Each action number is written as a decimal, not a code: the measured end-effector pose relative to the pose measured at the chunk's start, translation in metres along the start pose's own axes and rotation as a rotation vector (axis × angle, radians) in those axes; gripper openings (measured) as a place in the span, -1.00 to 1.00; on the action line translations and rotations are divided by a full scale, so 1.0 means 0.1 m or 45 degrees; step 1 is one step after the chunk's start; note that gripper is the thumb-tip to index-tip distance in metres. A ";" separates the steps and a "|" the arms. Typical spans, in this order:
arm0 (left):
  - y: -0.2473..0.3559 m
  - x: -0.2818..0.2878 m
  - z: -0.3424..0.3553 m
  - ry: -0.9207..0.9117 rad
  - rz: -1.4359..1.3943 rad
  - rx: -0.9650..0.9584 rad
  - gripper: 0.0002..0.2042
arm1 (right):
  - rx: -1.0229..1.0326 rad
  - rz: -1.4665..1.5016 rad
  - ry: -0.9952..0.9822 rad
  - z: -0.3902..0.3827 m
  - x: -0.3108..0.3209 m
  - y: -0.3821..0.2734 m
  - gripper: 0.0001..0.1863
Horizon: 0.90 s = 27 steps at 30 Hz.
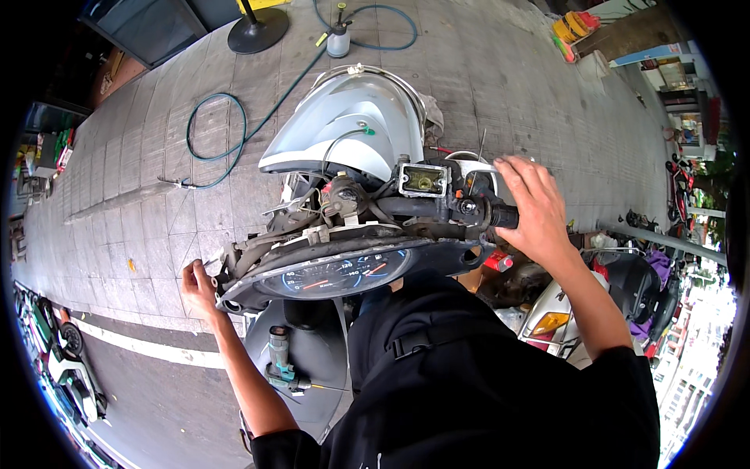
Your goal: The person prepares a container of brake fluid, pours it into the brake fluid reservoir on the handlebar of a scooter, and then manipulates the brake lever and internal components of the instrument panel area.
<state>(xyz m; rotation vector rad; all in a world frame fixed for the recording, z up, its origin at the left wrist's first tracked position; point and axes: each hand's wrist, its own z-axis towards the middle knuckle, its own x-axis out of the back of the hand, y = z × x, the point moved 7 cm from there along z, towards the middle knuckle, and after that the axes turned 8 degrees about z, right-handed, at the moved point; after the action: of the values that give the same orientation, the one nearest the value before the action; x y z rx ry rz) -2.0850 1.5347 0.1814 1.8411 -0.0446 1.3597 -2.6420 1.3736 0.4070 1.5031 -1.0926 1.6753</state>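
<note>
A partly stripped scooter stands in front of me, its curved speedometer panel (344,276) facing up. My right hand (535,205) reaches over the right handlebar grip (504,216), fingers bent across the silver brake lever (480,166). Beside that lever, the brake fluid reservoir (423,181) has its lid off, with yellowish fluid inside. At the panel's far left end, my left hand (200,291) is closed around the left handlebar end (222,283); the exact grip is partly hidden. Exposed cables and black pipework run between the panel and the silver-white front cowl (359,121).
A teal cordless power tool (281,359) lies on the scooter's seat (320,340). Beyond the cowl are a spray bottle (338,41), a coiled green hose (190,133) and a round black stand base (258,33). Another scooter (551,316) is close on my right.
</note>
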 end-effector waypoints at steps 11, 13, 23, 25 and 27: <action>0.14 0.01 -0.08 0.036 0.023 0.034 -0.60 | -0.025 -0.034 -0.088 -0.01 -0.04 0.01 0.12; 0.16 0.03 -0.09 0.084 0.032 0.008 -0.60 | -0.024 -0.059 -0.090 0.00 -0.04 -0.01 0.11; 0.20 0.03 -0.14 0.048 -0.080 0.044 -0.66 | -0.046 -0.069 -0.102 -0.01 -0.05 -0.01 -0.04; 0.15 0.01 -0.13 0.024 -0.133 0.035 -0.67 | -0.004 -0.088 -0.050 -0.01 -0.03 -0.04 -0.10; 0.09 -0.01 -0.12 0.009 -0.124 0.055 -0.68 | 0.031 -0.080 -0.074 -0.03 -0.05 -0.02 -0.12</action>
<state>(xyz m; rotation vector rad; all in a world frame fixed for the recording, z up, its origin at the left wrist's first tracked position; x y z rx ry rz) -2.0989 1.5363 0.1868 1.8495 0.0779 1.3084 -2.6410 1.3773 0.4026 1.5941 -1.0472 1.6169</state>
